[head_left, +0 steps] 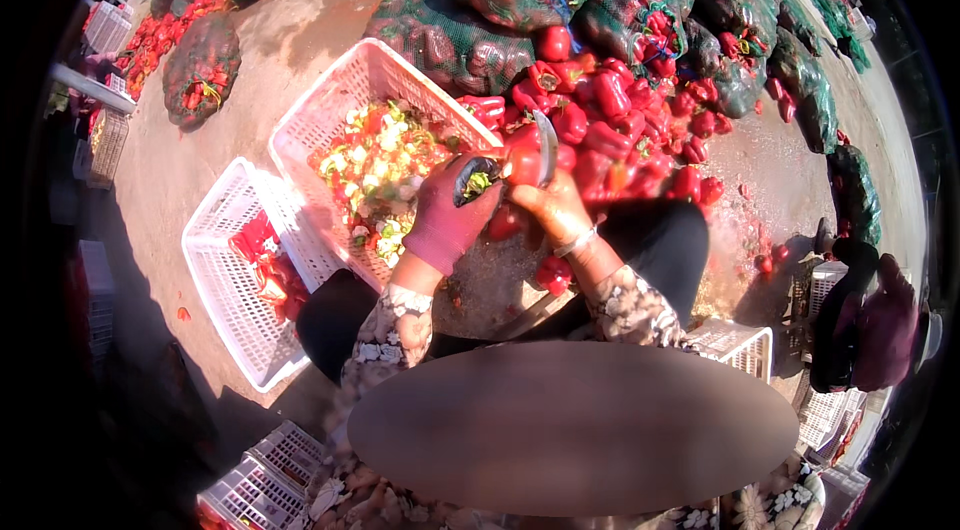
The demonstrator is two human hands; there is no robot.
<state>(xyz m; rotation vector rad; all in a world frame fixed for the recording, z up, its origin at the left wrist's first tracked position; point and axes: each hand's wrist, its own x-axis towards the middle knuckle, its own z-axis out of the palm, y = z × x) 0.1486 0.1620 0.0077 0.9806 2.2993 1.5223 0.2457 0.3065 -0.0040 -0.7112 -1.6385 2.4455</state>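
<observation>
My left hand [447,212], in a purple glove with a dark palm, is closed around a green-and-yellow pepper piece [477,184], perhaps a stem end. Just beside it, my bare right hand [556,212] grips a knife [546,148] whose curved blade points up and away from me. Its handle is hidden in the fist. Behind the blade and between the hands shows a red bell pepper [523,163]; whether either hand touches it I cannot tell. Left of my gloved hand, a pink-white crate [290,135] holds cut pepper cores and seedy scraps [375,155].
A white crate [215,220] with red pepper pieces [268,265] stands at the left. Ahead lies a heap of red bell peppers [620,120], backed by green mesh sacks [450,40]. Another person [875,320] is at the far right, near more white crates [735,345].
</observation>
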